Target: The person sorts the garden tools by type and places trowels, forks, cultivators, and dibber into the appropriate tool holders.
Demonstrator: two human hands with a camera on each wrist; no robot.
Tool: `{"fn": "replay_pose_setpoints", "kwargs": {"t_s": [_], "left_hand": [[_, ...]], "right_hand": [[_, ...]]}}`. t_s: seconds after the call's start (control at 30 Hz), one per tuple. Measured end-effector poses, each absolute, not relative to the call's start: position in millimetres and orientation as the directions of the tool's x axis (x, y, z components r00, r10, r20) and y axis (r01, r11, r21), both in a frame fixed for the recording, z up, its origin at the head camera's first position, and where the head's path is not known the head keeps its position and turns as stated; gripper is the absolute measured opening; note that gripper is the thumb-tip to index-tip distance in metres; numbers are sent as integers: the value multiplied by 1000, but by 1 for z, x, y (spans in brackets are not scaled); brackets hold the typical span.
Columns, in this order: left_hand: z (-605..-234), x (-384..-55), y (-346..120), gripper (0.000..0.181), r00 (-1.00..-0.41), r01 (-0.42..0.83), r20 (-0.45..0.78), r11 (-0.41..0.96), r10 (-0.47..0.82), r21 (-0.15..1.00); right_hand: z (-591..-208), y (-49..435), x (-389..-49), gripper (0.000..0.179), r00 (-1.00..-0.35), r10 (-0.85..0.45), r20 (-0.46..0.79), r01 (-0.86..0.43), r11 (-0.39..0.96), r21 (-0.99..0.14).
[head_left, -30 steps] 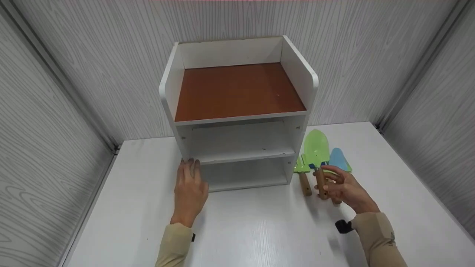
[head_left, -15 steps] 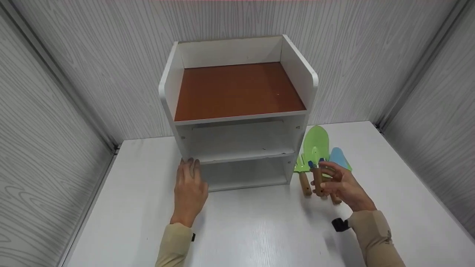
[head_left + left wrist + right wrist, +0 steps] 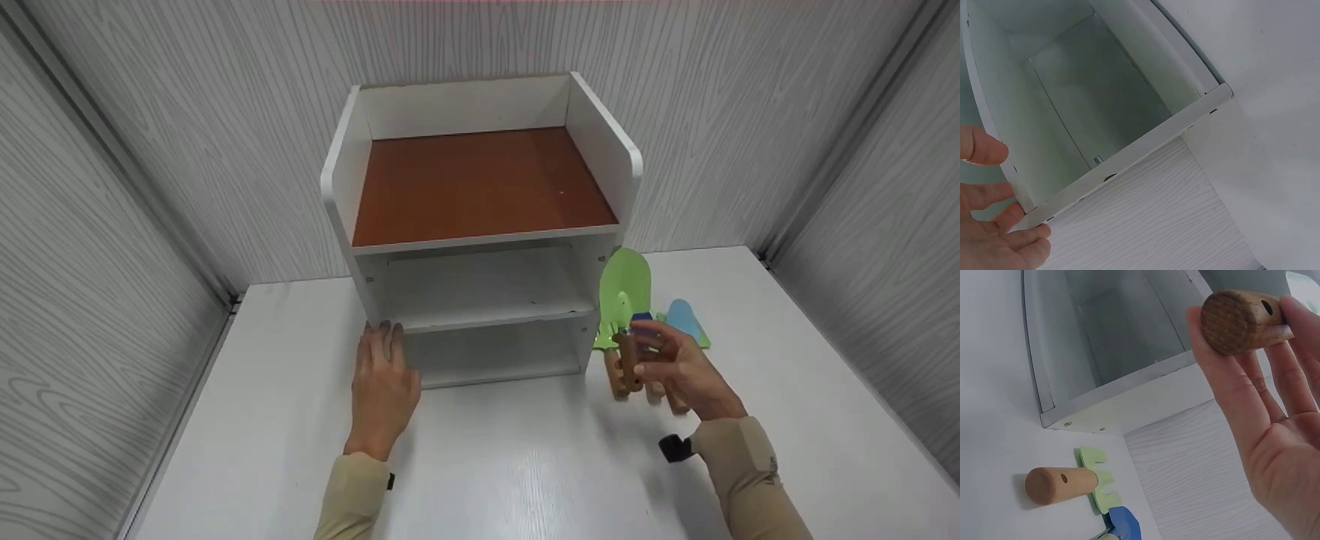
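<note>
My right hand (image 3: 690,371) holds a hand trowel (image 3: 625,289) by its wooden handle, the green blade pointing away beside the shelf unit. In the right wrist view the butt of that handle (image 3: 1230,323) shows between thumb and fingers. The fingers of my left hand (image 3: 384,386) rest on the front left edge of the small white shelf unit (image 3: 484,319), at the height of its middle shelf. In the left wrist view these fingertips lie at the corner where shelf and side panel (image 3: 1112,171) meet. Below the held trowel lies a green hand fork (image 3: 1098,478) with a wooden handle.
More tools lie on the white table (image 3: 480,465) right of the unit: a light blue blade (image 3: 681,316) over a green one, a dark blue piece (image 3: 1126,523), and wooden handles. The unit's brown top (image 3: 484,184) has raised white sides. Grey wood-grain walls (image 3: 750,112) surround the table.
My right hand has lifted the trowel and carried it left, so its blade now overlaps the unit's right side in the head view. The left hand and the unit have stayed put.
</note>
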State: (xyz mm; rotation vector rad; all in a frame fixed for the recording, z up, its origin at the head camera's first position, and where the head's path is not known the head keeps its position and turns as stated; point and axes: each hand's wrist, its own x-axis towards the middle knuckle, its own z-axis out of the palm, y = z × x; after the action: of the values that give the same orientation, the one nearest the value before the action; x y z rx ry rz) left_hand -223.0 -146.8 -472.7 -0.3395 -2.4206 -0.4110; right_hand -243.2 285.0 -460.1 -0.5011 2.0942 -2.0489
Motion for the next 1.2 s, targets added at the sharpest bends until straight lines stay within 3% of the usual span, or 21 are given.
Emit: {"fn": "replay_pose_setpoints", "kwargs": {"t_s": [0.17,0.47,0.63,0.9,1.2], "left_hand": [[-472,-223,-146,58,-754,345,640,917,144,199],[-474,-224,-145,58,-749,347,647,917,143,199],[-475,-226,-147,57,-731,354,667,916,144,190],[-476,-226,-147,56,-729,361,670,909,137,207],[-474,-227,-146,57,-721,356,677,917,147,180]], "right_hand": [[-453,278,-244,60,-936,-341,91,-109,33,-994],[-446,265,-244,58,-914,-396,87,-52,-97,-994],[-444,256,-250,59,-898,-415,148,-109,-117,-987],[-442,244,-258,59,-874,-447,190,-158,-110,-981],[-438,233,-259,59,-910,-396,123,-123,-26,-992]]}}
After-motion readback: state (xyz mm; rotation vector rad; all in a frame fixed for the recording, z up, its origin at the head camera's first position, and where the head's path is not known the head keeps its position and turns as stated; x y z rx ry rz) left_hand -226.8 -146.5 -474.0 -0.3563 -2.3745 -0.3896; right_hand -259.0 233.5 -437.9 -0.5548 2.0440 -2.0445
